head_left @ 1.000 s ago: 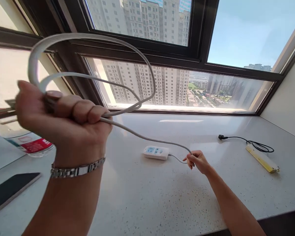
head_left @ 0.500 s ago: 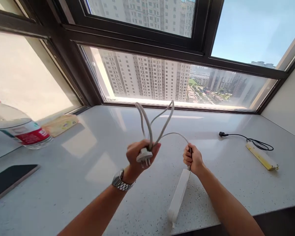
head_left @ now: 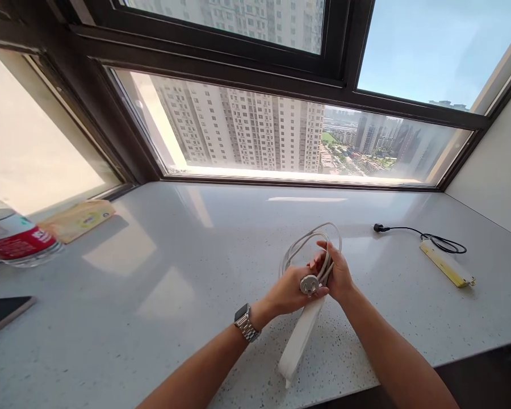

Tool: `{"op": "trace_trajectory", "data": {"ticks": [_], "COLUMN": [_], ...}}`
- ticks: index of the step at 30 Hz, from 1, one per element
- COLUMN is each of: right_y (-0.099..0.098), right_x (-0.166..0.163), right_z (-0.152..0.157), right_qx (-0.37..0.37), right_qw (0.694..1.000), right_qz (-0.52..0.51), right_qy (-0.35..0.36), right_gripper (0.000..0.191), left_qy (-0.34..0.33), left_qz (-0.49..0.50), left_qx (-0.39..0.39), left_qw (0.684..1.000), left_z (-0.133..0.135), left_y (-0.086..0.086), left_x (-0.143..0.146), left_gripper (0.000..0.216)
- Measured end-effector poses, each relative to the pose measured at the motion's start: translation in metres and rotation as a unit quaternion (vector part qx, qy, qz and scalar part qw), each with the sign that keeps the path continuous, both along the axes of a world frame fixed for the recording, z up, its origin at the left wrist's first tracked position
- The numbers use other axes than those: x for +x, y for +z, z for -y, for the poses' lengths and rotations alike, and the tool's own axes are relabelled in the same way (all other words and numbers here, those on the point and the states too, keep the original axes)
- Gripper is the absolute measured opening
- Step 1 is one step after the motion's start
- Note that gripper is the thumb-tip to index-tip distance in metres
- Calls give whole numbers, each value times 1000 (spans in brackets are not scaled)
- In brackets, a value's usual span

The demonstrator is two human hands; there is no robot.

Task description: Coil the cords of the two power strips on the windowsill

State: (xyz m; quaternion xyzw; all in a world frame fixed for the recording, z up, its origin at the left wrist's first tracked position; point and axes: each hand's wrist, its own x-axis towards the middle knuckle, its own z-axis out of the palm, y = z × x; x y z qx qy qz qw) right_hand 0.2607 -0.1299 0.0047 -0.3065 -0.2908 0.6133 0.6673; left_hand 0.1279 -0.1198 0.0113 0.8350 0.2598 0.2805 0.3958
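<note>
My left hand [head_left: 290, 291], with a watch on its wrist, is closed around a bundled white cable, and the plug [head_left: 309, 285] sticks out of it with its prongs toward me. My right hand [head_left: 337, 271] meets it from the right, its fingers curled around the same looped cable [head_left: 300, 241]. The loops stand up beyond both hands. Just below the hands lies the white power strip [head_left: 300, 341], lengthwise toward me on the counter. Part of its far end is hidden by the hands.
To the right lies a yellow and white power strip [head_left: 447, 264] with a black cord and plug [head_left: 378, 228]. On the left are a large bottle [head_left: 19, 241], a yellow tissue pack [head_left: 79, 220] and a dark flat device [head_left: 4, 312]. Windows [head_left: 247, 130] border the counter's far side.
My left hand has brought the looped cable and plug down and right to my right hand. The hands, apart before, now meet at the power strip's far end.
</note>
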Motion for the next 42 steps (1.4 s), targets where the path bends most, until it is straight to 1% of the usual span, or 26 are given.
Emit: {"op": "trace_trajectory", "data": {"ticks": [1,3,6,8,10,13,15,17,21,23,25,26,27,28,29,31,32,33,35,36,38,40,42], "right_y": [0,-1,0,0,0,-3,-5,-8,-12,-13,-15,-17,-19,-22,-25,-30,-31,-31,-27,-23,-9,9,27], "right_x": [0,-2,-6,-9,-12,-15,-15,-15,-10,-8,-7,-7,-7,-7,-6,0,5,13,34,45,68,85,93], "right_z": [0,2,6,9,12,14,13,12,11,11,9,7,4,0,-5,-15,-20,-23,-27,-27,-25,-24,-26], "right_qx": [7,20,49,91,131,160,168,165,164,172,172,167,155,136,106,16,-31,-70,-110,-107,-69,-9,39], "right_qw": [1000,999,990,979,969,952,944,941,934,926,924,927,934,944,958,982,986,984,975,972,974,976,971], "right_qz": [9,44,131,178,209,250,272,285,308,327,338,335,322,296,253,128,60,-2,-84,-100,-85,-17,87], "right_qy": [3,0,-24,-31,5,76,83,75,75,73,47,21,-11,-47,-83,-136,-151,-161,-174,-182,-200,-218,-220], "right_gripper": [39,40,44,45,53,69,69,64,60,50,44,42,41,40,40,39,38,36,35,34,35,41,46], "left_qy": [-12,-21,3,8,12,20,9,1,-1,-36,-73,-70,-43,9,78,208,252,281,322,338,359,358,353], "left_qz": [4,21,62,89,121,169,193,210,226,224,231,246,269,296,320,348,347,338,314,304,297,293,281], "left_qx": [-17,-67,-163,-202,-225,-265,-280,-291,-298,-294,-295,-298,-301,-303,-305,-312,-312,-310,-297,-287,-273,-267,-258], "left_qw": [1000,997,985,975,967,949,940,933,927,928,924,920,914,906,893,859,848,843,842,843,842,845,854], "left_z": [0,-1,-2,-3,-3,-2,-2,-1,1,3,2,0,-4,-8,-13,-25,-30,-34,-39,-41,-41,-42,-43], "left_y": [0,-3,-10,-12,-12,-8,-5,-4,-3,-2,0,0,0,-1,-3,-8,-11,-13,-19,-21,-26,-30,-35], "left_x": [1,3,5,4,1,-4,-7,-9,-12,-13,-14,-15,-15,-15,-16,-20,-23,-26,-32,-34,-36,-35,-34], "left_gripper": [37,41,42,41,43,62,74,78,75,69,68,70,72,72,71,64,61,60,58,56,54,52,49]}}
